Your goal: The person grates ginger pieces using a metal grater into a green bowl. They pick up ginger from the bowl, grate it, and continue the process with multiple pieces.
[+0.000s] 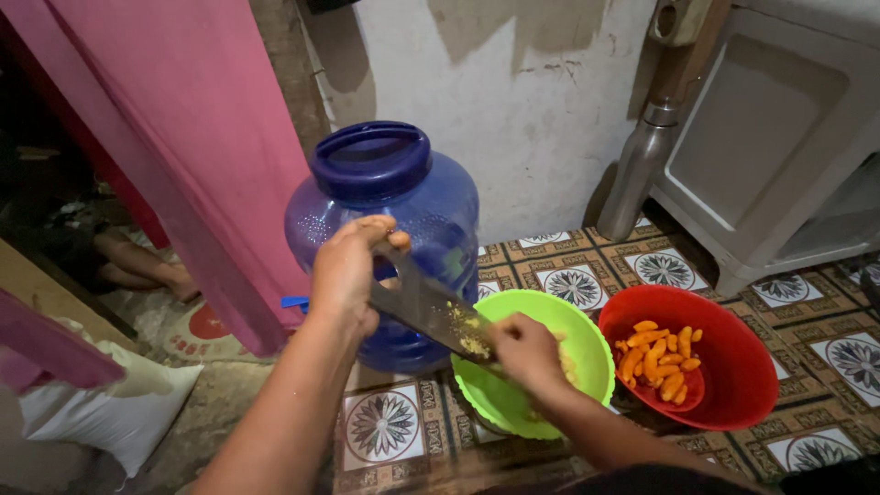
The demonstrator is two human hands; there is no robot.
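Note:
My left hand (348, 270) grips the upper end of a flat metal grater (423, 309), which slants down into a lime-green bowl (587, 348) on the tiled floor. Yellow gratings cling to the grater's lower part. My right hand (524, 353) is closed on a small yellow piece, pressed against the grater's lower end over the green bowl; the piece itself is mostly hidden by my fingers. Beside it on the right, a red bowl (742, 385) holds several peeled orange-yellow roots (658, 359).
A big blue water jug (431, 206) stands just behind the grater. A pink curtain (183, 137) hangs at left, with a white sack (119, 412) below. A steel bottle (642, 170) leans by a white cabinet (779, 137). Another person's foot (142, 261) lies at far left.

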